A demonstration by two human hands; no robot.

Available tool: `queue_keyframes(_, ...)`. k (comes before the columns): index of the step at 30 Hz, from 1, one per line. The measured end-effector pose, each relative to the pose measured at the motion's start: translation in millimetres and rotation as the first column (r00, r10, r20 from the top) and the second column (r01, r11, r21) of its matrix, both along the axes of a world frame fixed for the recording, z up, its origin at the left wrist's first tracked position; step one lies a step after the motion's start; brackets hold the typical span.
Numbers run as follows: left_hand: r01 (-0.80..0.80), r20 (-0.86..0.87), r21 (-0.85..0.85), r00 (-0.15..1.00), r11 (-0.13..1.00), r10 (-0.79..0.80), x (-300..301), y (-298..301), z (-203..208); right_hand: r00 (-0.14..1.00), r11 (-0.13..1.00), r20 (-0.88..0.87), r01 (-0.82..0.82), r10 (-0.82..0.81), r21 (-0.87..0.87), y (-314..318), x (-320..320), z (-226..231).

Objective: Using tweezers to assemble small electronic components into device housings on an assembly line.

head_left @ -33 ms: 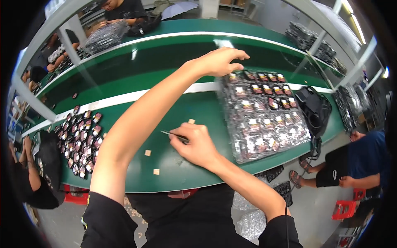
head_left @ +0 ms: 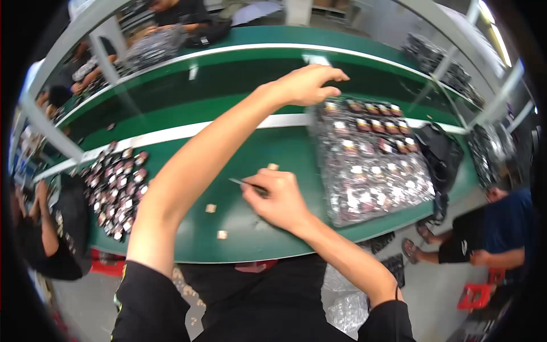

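My left hand (head_left: 316, 84) reaches across to the far left corner of a stack of clear plastic trays (head_left: 336, 171). Its thumb and fingers are apart with nothing between them; whether it touches the tray cannot be told. Small dark pieces with pale and reddish labels (head_left: 379, 125) sit in rows in the top tray. Low over the green table (head_left: 250, 219), my right hand (head_left: 276, 196) is closed round a thin pointed metal tool (head_left: 237, 182), its tip pointing left. Small beige squares lie close by: one (head_left: 273, 167) beyond the hand, others (head_left: 211, 208) to its left.
Loose dark pieces (head_left: 117, 191) are heaped at the table's left. A black bag (head_left: 441, 151) rests right of the trays. A white ledge (head_left: 171, 134) and a grey frame border the far side. Other people are at the left, the back and the right (head_left: 501, 228).
The whole scene has shifted slightly right in the picture. My hands keep nearly the same pose and place relative to the table and trays.
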State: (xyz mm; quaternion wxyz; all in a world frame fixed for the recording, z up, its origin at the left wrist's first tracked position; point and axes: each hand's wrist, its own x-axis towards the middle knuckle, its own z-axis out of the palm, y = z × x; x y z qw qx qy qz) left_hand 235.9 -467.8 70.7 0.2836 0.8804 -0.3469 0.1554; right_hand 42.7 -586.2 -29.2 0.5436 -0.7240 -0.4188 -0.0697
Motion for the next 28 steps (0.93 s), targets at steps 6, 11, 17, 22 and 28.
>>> queue_keyframes(6,-0.321,0.073,0.029,0.945,0.947,0.318,-52.8,125.8,-24.4,1.000,0.995,0.007,0.009,-0.008,-0.097,-13.6,-3.4,12.5)
queue_keyframes(11,-0.760,0.117,0.343,0.617,0.552,0.778,-122.8,322.0,-53.9,1.000,0.992,-0.008,0.002,-0.003,-0.130,-7.6,-7.7,15.4)
queue_keyframes(17,-0.930,0.130,0.368,0.040,-0.011,0.991,-243.7,492.7,-99.0,1.000,0.992,-0.015,-0.001,0.000,-0.130,-2.1,-5.9,13.1)
queue_keyframes(22,-0.937,0.062,0.256,0.261,0.237,0.963,-260.5,519.3,-92.5,0.999,0.993,-0.031,-0.019,0.016,-0.118,-0.1,-8.4,17.5)
queue_keyframes(28,-0.595,-0.078,0.139,0.791,0.792,0.607,-198.6,330.6,-61.1,0.991,0.981,-0.048,0.117,-0.126,-0.155,-10.8,3.5,12.1)
